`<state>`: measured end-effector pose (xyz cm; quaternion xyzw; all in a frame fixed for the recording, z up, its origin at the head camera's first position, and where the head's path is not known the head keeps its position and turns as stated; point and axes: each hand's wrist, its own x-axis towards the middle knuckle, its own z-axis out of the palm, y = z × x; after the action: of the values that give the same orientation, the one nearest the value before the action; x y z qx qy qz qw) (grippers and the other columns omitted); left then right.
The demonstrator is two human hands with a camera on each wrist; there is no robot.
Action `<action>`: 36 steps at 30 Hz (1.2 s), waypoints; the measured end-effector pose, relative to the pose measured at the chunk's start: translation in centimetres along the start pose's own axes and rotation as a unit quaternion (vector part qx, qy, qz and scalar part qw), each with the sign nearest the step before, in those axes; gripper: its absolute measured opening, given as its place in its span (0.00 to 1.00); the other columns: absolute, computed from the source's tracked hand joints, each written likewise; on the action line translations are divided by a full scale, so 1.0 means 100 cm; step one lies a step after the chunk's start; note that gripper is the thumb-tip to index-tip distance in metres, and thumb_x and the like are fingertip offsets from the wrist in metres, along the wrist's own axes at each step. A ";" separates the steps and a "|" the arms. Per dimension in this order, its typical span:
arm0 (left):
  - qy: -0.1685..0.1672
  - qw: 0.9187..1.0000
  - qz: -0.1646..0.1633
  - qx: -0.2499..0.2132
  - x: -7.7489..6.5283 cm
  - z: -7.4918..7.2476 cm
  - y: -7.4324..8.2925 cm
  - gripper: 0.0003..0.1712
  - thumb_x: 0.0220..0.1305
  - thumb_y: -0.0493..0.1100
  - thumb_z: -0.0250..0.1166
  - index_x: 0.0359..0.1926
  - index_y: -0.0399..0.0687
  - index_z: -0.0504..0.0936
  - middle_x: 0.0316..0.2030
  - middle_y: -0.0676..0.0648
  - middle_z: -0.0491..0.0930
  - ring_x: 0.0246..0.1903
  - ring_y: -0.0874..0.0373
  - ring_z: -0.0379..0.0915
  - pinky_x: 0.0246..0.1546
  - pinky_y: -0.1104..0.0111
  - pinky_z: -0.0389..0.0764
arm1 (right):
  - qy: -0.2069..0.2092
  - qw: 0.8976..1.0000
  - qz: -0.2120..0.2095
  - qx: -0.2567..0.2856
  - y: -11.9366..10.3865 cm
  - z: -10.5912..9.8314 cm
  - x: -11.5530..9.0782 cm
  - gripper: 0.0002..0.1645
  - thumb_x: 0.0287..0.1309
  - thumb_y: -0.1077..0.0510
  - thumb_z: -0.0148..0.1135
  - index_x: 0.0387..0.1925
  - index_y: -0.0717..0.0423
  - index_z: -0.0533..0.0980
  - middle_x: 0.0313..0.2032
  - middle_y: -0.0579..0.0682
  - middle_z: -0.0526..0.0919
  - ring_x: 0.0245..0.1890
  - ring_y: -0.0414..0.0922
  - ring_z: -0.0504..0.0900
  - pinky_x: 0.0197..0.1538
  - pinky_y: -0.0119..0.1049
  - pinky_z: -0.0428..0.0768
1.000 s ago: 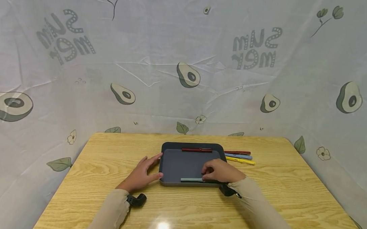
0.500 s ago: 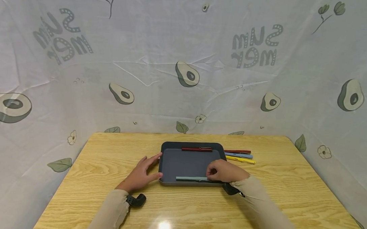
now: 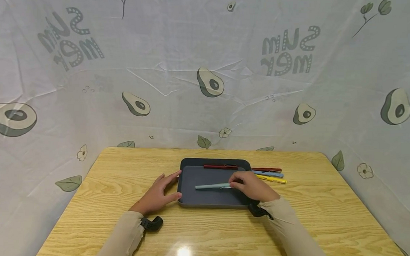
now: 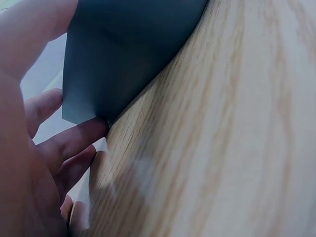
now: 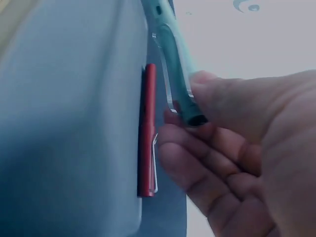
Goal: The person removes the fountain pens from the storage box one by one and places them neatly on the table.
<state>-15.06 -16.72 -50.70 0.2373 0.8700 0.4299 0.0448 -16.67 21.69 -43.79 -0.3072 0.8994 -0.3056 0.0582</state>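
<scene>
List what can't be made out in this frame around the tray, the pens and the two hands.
- Grey-green pen: its clip end is covered by the right hand in the head view; its far end is cut off by the top edge of the right wrist view.
- Tray: the left wrist view shows only a blurred corner.
- Three pens on the table: too small for detail in the head view; their left ends sit behind the tray rim.

Head view high, facing down-forward – whole tray; wrist views very close (same tray).
</scene>
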 end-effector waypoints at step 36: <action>0.008 1.000 0.007 -0.001 0.000 -0.002 -0.002 0.47 0.68 0.60 0.69 0.82 0.62 0.58 0.75 0.46 0.67 0.79 0.35 0.44 0.77 0.36 0.39 | 0.188 0.981 -0.025 -0.044 0.005 -0.014 -0.014 0.10 0.69 0.62 0.65 0.48 0.48 0.83 0.44 0.41 0.84 0.40 0.38 0.82 0.41 0.39 0.84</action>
<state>-15.16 -16.99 -50.76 0.2404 0.8680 0.4331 0.0352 -16.23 23.55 -43.13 -0.2691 0.8988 -0.3192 -0.1338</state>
